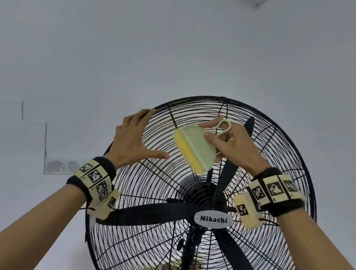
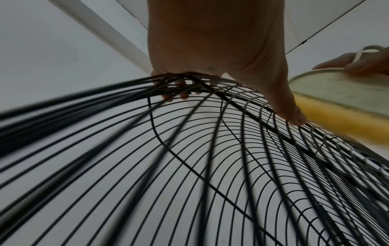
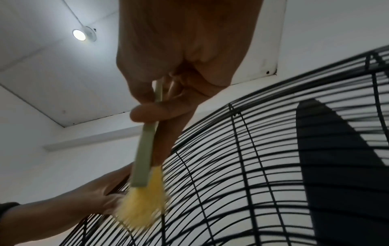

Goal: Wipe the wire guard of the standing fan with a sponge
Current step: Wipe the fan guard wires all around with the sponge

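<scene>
The standing fan's black wire guard (image 1: pixel 158 198) fills the lower middle of the head view. My left hand (image 1: pixel 133 139) holds its upper left rim: the fingers curl over the edge and the thumb lies on the front wires. In the left wrist view those fingertips (image 2: pixel 168 98) show through the guard (image 2: pixel 189 149). My right hand (image 1: pixel 234 147) grips a pale green looped holder (image 1: pixel 197 145) with a yellow sponge (image 1: pixel 187 152) along its edge. The sponge (image 3: pixel 143 206) touches the upper front wires of the guard (image 3: pixel 242 166), close to the left thumb (image 2: pixel 294 116).
Black blades (image 1: pixel 143 215) and the hub with a "Mikachi" badge (image 1: pixel 213 219) sit behind the wires. The fan's pole (image 1: pixel 187 255) runs down below. A white wall (image 1: pixel 138 44) stands behind, with a ceiling lamp (image 3: pixel 79 35) overhead.
</scene>
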Demonstrator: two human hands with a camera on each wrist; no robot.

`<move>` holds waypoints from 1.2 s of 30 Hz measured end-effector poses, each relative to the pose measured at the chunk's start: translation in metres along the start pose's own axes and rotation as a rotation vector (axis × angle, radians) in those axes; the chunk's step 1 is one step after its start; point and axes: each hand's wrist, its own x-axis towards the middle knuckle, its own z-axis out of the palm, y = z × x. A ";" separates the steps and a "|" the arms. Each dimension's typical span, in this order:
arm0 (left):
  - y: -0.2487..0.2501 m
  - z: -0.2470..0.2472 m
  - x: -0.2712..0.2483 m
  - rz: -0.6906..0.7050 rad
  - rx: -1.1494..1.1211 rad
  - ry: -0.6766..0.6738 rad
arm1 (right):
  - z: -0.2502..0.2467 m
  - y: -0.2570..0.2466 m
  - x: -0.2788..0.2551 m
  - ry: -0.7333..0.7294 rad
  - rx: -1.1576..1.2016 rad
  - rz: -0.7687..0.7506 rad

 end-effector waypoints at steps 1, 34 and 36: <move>0.000 0.000 0.000 0.006 -0.003 0.004 | -0.002 -0.001 -0.003 -0.012 -0.017 -0.010; 0.006 -0.003 -0.006 -0.008 -0.003 0.015 | 0.000 0.012 -0.070 0.068 -0.055 0.061; 0.007 -0.003 -0.007 -0.006 -0.007 0.017 | 0.003 0.009 -0.072 0.097 -0.007 0.027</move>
